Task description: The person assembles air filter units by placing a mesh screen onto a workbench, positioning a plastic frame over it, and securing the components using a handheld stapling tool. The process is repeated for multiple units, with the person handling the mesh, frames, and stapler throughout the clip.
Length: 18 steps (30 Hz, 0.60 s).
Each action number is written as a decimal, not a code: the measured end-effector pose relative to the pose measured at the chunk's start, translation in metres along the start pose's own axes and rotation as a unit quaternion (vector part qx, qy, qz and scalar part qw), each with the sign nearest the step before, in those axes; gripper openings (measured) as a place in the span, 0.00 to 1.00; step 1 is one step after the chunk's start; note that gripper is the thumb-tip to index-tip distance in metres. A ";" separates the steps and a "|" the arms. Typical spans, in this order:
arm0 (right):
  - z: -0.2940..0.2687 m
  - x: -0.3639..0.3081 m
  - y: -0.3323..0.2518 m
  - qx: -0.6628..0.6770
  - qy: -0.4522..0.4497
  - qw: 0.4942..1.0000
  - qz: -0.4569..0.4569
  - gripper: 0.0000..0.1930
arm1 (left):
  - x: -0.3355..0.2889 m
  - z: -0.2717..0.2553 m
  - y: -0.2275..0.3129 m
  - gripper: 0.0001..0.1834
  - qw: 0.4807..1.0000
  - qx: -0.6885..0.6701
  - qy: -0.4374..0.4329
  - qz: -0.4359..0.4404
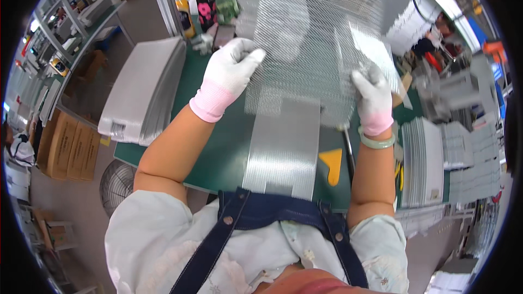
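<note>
Your left hand [231, 73] and right hand [373, 100] pinch the mesh [310, 38] by opposite edges. That holds it taut above the sheet [283, 149].

White gloves with pink cuffs, jade bangle, denim dungarees, pale shirt

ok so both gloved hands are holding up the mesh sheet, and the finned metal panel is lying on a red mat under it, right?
Not quite: the mat is dark green, not red, as the head view shows. The rest holds: the left hand and right hand, both in white gloves, hold the mesh sheet up by its sides, and the finned metal panel lies flat on the mat beneath it.
</note>
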State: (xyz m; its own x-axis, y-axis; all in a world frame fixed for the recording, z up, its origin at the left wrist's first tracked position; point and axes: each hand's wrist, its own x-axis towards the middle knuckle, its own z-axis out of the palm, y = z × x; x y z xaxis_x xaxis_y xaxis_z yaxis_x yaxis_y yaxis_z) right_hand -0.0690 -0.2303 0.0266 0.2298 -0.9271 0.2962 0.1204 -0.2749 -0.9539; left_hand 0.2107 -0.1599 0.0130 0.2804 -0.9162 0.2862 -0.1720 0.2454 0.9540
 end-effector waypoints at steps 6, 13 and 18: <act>0.013 -0.095 0.032 -0.143 0.101 0.983 0.063 0.29 | -0.069 0.017 -0.040 0.12 0.988 0.111 0.094 0.046; 0.006 -0.171 0.079 -0.398 0.101 0.911 0.027 0.33 | -0.131 0.024 -0.071 0.33 0.937 0.331 0.089 0.072; 0.007 -0.222 0.108 -0.469 0.047 0.870 0.140 0.33 | -0.167 0.024 -0.106 0.35 0.924 0.381 -0.008 0.001</act>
State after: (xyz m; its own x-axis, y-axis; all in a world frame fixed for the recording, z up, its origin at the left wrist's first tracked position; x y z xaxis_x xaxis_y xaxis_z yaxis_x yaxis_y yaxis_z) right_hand -0.1005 -0.0521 -0.1422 0.0376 -0.9960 0.0816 -0.7803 -0.0803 -0.6203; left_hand 0.1589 -0.0403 -0.1383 0.2670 -0.9220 0.2803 -0.7898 -0.0427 0.6119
